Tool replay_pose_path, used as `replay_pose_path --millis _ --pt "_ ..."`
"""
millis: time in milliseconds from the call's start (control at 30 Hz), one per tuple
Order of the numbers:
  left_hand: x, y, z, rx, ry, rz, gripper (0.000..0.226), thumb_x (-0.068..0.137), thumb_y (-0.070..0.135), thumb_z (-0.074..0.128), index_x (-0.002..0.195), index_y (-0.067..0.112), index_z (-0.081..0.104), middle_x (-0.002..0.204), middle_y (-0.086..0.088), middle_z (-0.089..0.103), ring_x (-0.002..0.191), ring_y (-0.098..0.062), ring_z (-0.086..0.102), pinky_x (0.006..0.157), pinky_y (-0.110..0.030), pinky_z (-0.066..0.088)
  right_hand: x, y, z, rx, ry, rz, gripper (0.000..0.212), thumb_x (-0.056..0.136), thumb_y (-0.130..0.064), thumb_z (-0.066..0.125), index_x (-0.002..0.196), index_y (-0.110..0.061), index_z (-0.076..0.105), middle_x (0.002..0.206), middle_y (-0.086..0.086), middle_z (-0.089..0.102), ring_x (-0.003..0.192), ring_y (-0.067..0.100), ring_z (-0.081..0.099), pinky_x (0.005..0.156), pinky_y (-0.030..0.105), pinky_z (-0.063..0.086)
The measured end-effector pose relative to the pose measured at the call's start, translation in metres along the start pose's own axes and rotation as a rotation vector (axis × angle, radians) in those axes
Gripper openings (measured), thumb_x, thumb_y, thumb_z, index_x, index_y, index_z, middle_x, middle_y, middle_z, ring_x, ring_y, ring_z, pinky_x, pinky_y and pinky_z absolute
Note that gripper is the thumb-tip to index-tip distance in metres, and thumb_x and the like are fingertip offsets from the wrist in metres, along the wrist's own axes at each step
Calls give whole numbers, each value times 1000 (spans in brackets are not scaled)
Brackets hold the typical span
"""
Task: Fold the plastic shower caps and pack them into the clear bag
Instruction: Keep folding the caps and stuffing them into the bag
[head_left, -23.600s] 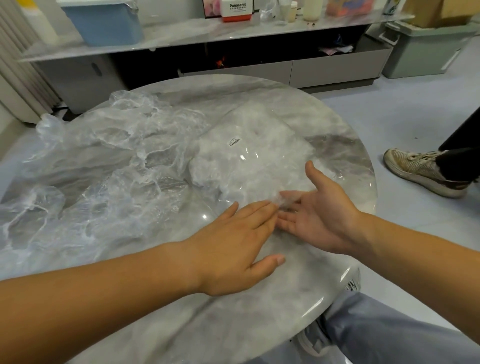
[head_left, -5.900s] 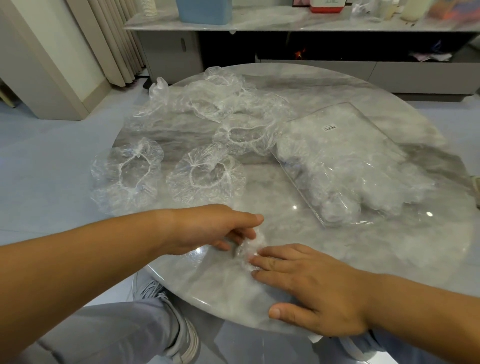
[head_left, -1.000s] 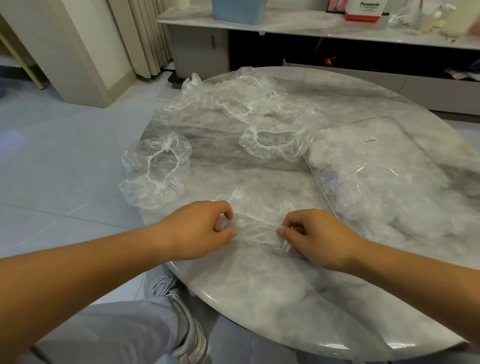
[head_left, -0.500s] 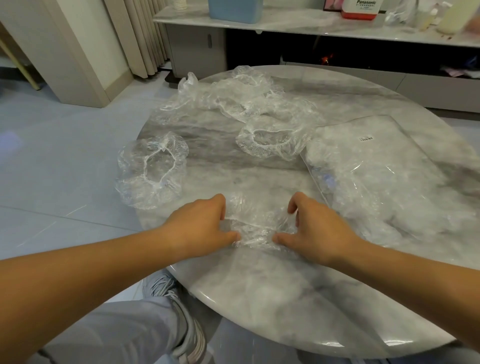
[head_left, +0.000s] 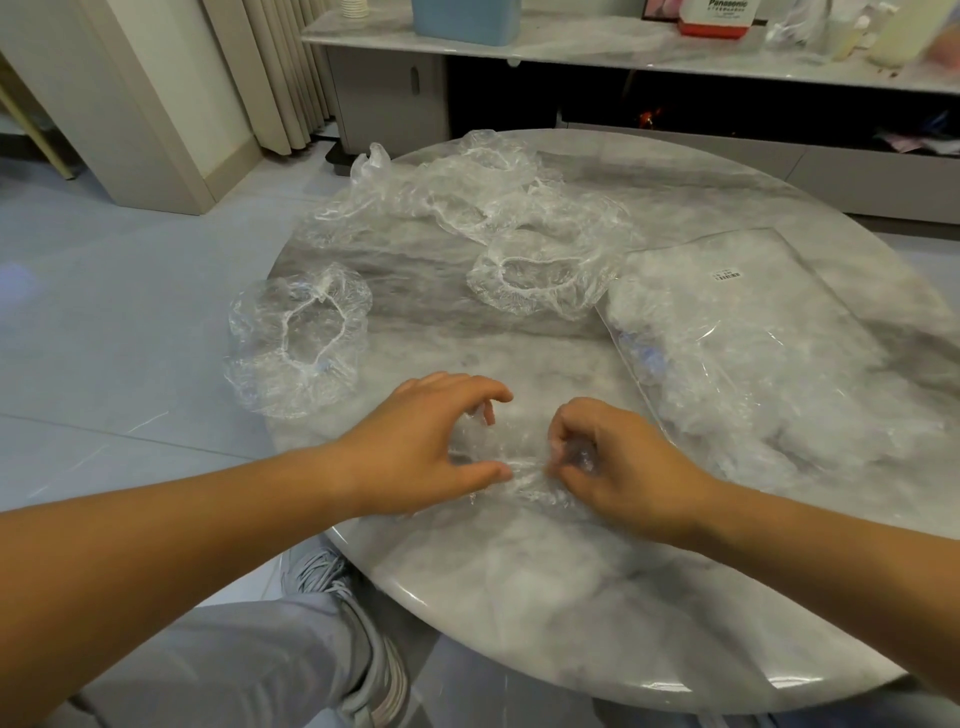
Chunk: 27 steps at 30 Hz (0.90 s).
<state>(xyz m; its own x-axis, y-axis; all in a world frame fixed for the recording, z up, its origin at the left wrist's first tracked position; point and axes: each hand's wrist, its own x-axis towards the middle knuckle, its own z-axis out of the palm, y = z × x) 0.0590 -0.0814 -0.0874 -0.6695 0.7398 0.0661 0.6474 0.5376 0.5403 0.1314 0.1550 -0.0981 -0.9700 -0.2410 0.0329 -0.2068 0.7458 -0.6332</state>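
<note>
While being folded, cap in work (head_left: 519, 475): on tabletop (head_left: 519, 597) near front edge, bunched between both hands; just left of clear bag (head_left: 769, 353)
Left hand (head_left: 415, 447): curved over cap's left side; thumb tip down on film, fingers arched above; gripping
Right hand (head_left: 623, 467): fingers curled in tight; pinching a wad of film at cap's right side
Handling: judged near weightless, thin, limp, slick on polished stone; likely to spring back open if let go; no stiffness to push with
Where to hold: at elastic rim or fold edges, pinched on both sides; flat palm afterwards to press air out
Bag: flat on the right, stuffed with caps; sticker (head_left: 727, 274) near far corner; open end cannot tell
Around: loose cap (head_left: 298, 338) at left, partly over tabletop rim, could slide off; second cap (head_left: 535, 280) mid-table just beside bag corner; heap of caps (head_left: 457, 197) at far side
In the way: short reach to bag; likely snag the bag's own limp mouth, needing one hand to hold open
</note>
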Motion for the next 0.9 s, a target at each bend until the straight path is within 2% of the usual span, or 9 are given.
replay_pose_path --millis 67,133,267,400,500,633,733,833,900 --pt "1 -3 2 78 54 80 42 83 64 60 115 36 60 102 19 60 101 0 53 96 -30 41 -6 3 2 -139 -23 -174 16 86 -10 60 90 -26 58 90 -13 55 79 4 52 67 23 47" --pt "0 -6 1 139 73 152 24 87 55 60 98 34 62 92 17 60 90 -4 54 87 -30 43 -12 10 3 -240 -53 -279 17 85 -16 49 96 -26 57 95 -10 55 79 11 54 62 29 49" --pt "-2 -9 1 212 14 255 6 88 36 66 89 31 63 89 14 57 84 -8 52 80 -30 44 -18 21 0 -352 -24 -332 18 88 -19 50 96 -24 65 100 -7 58 74 16 58 51 34 51" --pt "-6 -14 -7 325 -185 285 18 92 44 53 98 36 68 91 15 55 85 -5 51 85 -30 43 -23 27 -7 -454 -61 -396 22 89 -15 53 94 -19 74 102 0 63 81 20 61 55 35 53" --pt "-10 -12 -12 346 -242 276 33 94 56 45 100 37 72 92 15 54 85 -3 49 84 -27 41 -29 25 -14 -466 -150 -392 30 87 -14 50 103 -18 75 110 3 62 94 22 62 71 36 56" --pt "-10 -8 -7 321 -226 180 43 96 61 39 96 34 72 90 16 50 84 -3 46 75 -24 43 -32 17 -24 -330 -211 -219 42 90 -35 40 107 -22 76 121 -3 60 110 13 55 94 30 48" --pt "-7 -5 0 250 -196 26 30 96 54 54 93 32 73 92 18 45 91 -2 43 72 -22 41 -29 12 -23 -239 -129 -82 55 92 -53 32 107 -24 76 127 -9 58 120 5 48 101 22 41" --pt "-2 0 6 175 -173 -134 22 88 52 69 83 31 72 101 18 43 103 -3 39 80 -24 45 -25 2 -16 -257 36 -175 40 92 -46 49 115 -21 71 132 -3 59 125 13 50 101 32 44" --pt "0 3 9 117 -151 -220 24 79 53 77 80 32 65 104 16 43 106 -6 39 88 -28 46 -23 -7 -10 -323 5 -301 34 93 -41 57 118 -21 69 133 -3 61 125 19 52 100 41 44"
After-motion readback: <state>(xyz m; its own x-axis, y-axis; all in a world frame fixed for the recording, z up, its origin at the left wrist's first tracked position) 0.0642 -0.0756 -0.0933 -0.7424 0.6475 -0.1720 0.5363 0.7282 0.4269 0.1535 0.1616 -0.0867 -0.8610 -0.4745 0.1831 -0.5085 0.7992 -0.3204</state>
